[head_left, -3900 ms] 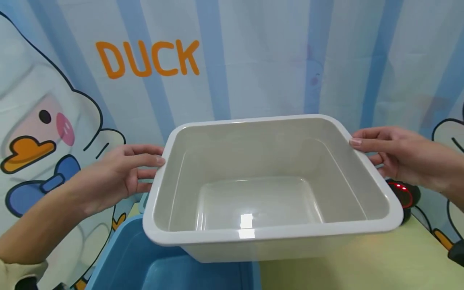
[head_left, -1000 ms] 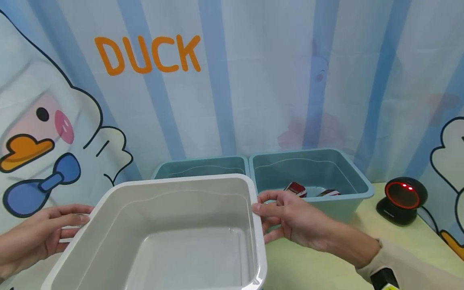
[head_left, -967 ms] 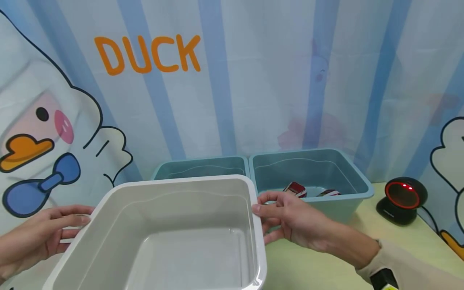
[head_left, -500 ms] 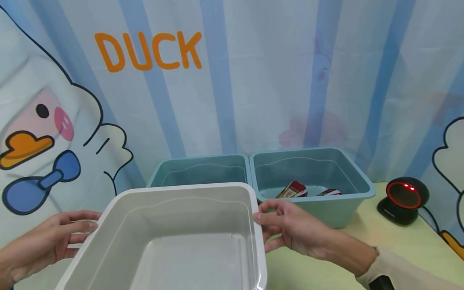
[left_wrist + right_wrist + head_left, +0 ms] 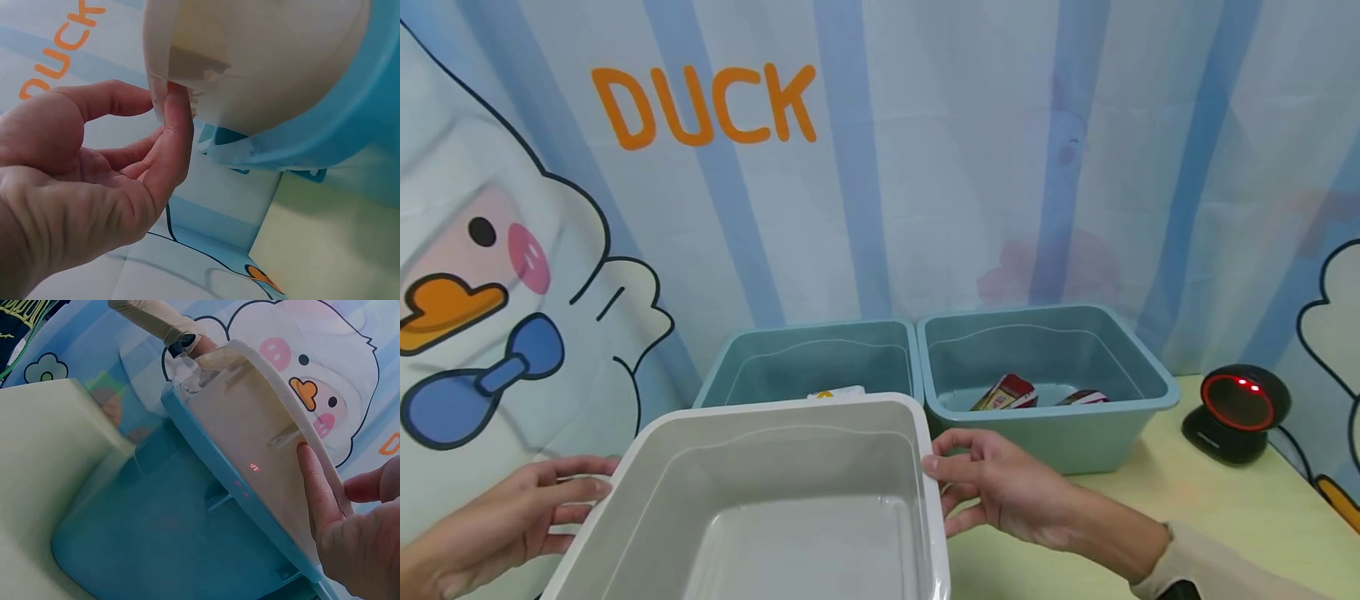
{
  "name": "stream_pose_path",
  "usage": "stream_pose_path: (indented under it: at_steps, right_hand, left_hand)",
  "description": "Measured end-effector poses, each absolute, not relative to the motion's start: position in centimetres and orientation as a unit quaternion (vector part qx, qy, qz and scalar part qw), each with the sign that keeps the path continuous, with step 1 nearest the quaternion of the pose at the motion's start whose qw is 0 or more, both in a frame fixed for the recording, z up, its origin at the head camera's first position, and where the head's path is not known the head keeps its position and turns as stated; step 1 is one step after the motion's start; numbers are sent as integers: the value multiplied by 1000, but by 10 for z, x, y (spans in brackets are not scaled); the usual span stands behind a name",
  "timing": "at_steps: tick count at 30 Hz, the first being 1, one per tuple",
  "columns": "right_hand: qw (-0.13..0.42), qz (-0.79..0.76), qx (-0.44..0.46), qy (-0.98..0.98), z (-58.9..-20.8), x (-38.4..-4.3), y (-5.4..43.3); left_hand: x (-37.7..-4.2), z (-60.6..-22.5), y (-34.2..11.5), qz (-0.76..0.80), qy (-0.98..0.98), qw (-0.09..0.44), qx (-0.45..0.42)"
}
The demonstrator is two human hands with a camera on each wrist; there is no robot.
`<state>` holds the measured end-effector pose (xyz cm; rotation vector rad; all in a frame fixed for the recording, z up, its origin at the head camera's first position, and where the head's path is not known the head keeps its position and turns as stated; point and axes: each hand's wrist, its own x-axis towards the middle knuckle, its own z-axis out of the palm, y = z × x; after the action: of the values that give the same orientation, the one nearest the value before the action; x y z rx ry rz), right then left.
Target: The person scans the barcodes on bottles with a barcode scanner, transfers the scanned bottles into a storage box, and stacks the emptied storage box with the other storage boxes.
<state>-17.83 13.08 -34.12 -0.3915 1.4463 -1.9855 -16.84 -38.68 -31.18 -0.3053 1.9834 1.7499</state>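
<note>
A white plastic basin (image 5: 805, 454) fills the lower middle of the head view, its inside bare. My left hand (image 5: 523, 521) pinches its left rim; in the left wrist view the thumb lies on one side of the rim and fingers (image 5: 178, 134) curl under the other. On the right rim my right hand (image 5: 1000, 492) grips with thumb and fingers. Beneath the white basin, a blue basin (image 5: 156, 519) shows in the right wrist view, the white one partly sunk within its rim. How deep it sits is hidden in the head view.
Two blue-green bins stand at the back: the left bin (image 5: 820, 350) shows a white packet (image 5: 837, 392), the right bin (image 5: 1045, 437) holds red packets (image 5: 1011, 392). A black scanner (image 5: 1240, 412) with red lights stands on the pale yellow table (image 5: 1165, 483). A duck-print curtain (image 5: 955, 167) hangs behind.
Both hands have brought the white basin down and left from high in the middle, uncovering the back bins. During the last second it sinks further, and the white packet comes into view.
</note>
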Motion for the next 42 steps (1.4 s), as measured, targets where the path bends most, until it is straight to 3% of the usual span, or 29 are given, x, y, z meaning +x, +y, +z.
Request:
stream_pose_path:
  at_steps: [13,23,33,42]
  right_hand:
    - [329,-764,-152,533,-349,-178,134]
    - [329,-705,-180,602,-352,-182,151]
    - [268,-594,-224,725,-351,-183,177]
    - [193,-519,-260,791,-337,-183,202]
  left_hand:
    - [-170,-327,-397,665,697,250,-95]
    - [-170,-319,-380,604,757,229,-102]
    - [-174,-304,-363,428,872,225,-77]
    - [-175,-279,-345,339,923,179,-24]
